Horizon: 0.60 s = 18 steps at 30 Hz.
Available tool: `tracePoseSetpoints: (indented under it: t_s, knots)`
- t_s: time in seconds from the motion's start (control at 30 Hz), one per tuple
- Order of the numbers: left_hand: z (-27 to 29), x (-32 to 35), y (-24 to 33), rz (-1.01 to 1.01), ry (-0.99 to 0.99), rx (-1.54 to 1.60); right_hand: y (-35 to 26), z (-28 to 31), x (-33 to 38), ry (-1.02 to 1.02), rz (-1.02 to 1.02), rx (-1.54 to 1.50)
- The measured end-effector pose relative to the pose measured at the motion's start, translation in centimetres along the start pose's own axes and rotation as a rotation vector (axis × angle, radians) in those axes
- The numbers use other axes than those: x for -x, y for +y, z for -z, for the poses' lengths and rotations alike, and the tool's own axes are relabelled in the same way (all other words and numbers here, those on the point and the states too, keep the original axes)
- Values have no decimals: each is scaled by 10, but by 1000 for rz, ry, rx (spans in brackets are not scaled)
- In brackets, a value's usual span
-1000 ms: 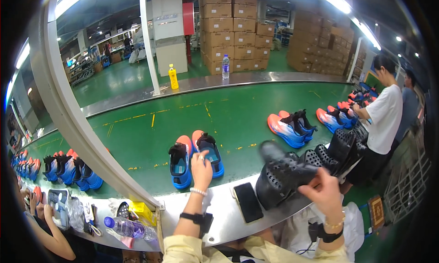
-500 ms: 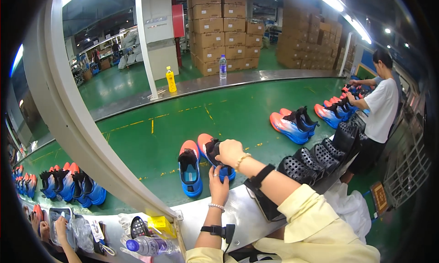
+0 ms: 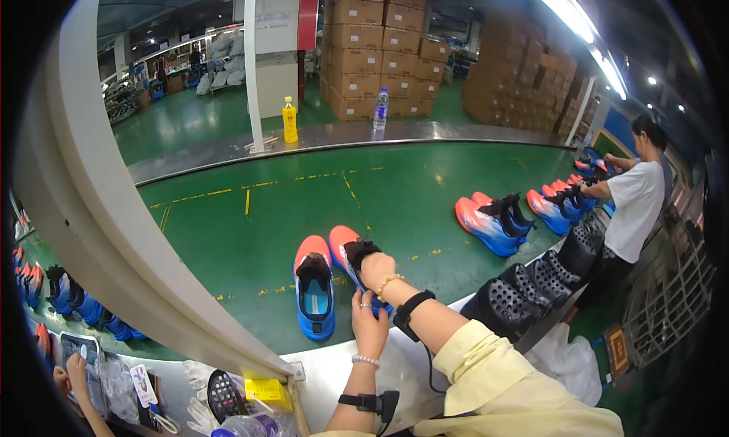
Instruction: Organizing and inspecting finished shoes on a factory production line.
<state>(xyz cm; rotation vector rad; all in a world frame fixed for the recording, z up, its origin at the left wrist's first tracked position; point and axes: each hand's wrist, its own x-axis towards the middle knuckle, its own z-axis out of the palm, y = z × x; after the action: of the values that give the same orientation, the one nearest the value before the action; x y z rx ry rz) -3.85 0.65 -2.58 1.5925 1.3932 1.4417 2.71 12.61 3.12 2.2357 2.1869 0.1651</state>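
Two coral-and-blue sneakers with black collars stand on the green belt in front of me, toes pointing away. The right sneaker (image 3: 346, 242) is between my hands. My left hand (image 3: 369, 327) is closed around its blue heel from below, near the sole. My right hand (image 3: 377, 272) is curled at the black collar and shoe opening; its fingertips are partly hidden inside. Just to the left, the other sneaker (image 3: 314, 296) sits untouched, its light blue insole showing.
A pair of sneakers (image 3: 490, 220) stands right of centre, with black perforated clogs (image 3: 524, 289) nearer me. A co-worker (image 3: 638, 198) handles shoes at the far right. A white post (image 3: 171, 243) crosses the left; a yellow box (image 3: 267, 393) and bottle (image 3: 247, 426) lie by its foot.
My view has shifted slightly. My right hand has come down and back from the tongue area toward the shoe's opening and heel. My left hand stays at the heel.
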Motion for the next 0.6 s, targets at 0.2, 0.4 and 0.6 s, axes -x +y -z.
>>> tracePoseSetpoints:
  t_s: [0.2, 0.4, 0.6]
  knots:
    - [4, -7, 4, 45, 10, -105, 4, 8, -7, -39, 118, -66]
    - [-4, -12, 1, -93, 108, -64, 7, 28, -3, 115, 190, -202]
    - [-4, -3, -6, -5, 72, 6, 2, 14, -11, 139, 317, -176]
